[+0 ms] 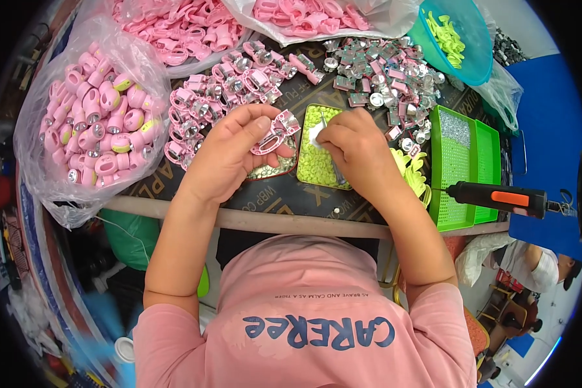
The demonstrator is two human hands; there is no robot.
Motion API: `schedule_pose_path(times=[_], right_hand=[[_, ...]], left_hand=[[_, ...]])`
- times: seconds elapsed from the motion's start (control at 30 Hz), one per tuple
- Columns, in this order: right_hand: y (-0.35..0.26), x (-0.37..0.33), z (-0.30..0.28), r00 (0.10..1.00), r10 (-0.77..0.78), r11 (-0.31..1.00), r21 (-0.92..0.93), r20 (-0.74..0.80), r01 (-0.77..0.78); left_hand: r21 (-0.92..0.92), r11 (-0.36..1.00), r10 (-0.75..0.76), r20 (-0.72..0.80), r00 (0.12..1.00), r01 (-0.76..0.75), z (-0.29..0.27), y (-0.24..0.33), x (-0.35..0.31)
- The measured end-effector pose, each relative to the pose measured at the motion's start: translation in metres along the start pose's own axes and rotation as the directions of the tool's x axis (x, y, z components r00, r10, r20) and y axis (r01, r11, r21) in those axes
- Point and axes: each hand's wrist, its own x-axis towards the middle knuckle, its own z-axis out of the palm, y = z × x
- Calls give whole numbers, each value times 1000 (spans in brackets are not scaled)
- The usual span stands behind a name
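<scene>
One pink casing (280, 129) held above a dark surface (304, 205)

The left hand (225, 155) is clamped on the casing, thumb and fingers gripping its edge, just left of a tray (299, 169) of small yellow-green pieces (317, 163). Over that tray, the right hand (357, 152) has its fingertips drawn together on a small pale item (315, 133), too unclear to name. Beyond lie heaped pink-and-silver assemblies (255, 79); a clear bag (40, 165) of pink units (100, 107) sits at left, a green basket (434, 161) and a black-and-orange power tool (498, 196) at right.
</scene>
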Motion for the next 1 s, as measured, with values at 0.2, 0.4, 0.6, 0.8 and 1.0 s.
schedule_pose_path(times=[0.2, 0.4, 0.6, 0.8, 1.0], right_hand=[[-1, 14, 3, 985, -108, 994, -4, 133, 110], [0, 15, -2, 974, -57, 988, -131, 218, 87], [-4, 18, -1, 967, -33, 984, -161, 251, 75], [-5, 20, 0, 965, -51, 982, -164, 257, 96], [-6, 20, 1, 966, -22, 981, -180, 258, 70]], left_hand=[[-34, 999, 21, -23, 1000, -21, -8, -3, -11], [-49, 998, 37, -31, 999, -39, -7, -4, -14], [-57, 998, 22, -3, 1000, -22, -7, -8, -13], [-43, 999, 9, -4, 1000, -9, -8, -6, -15], [5, 1000, 11, 12, 1000, -11, -8, -8, -16]])
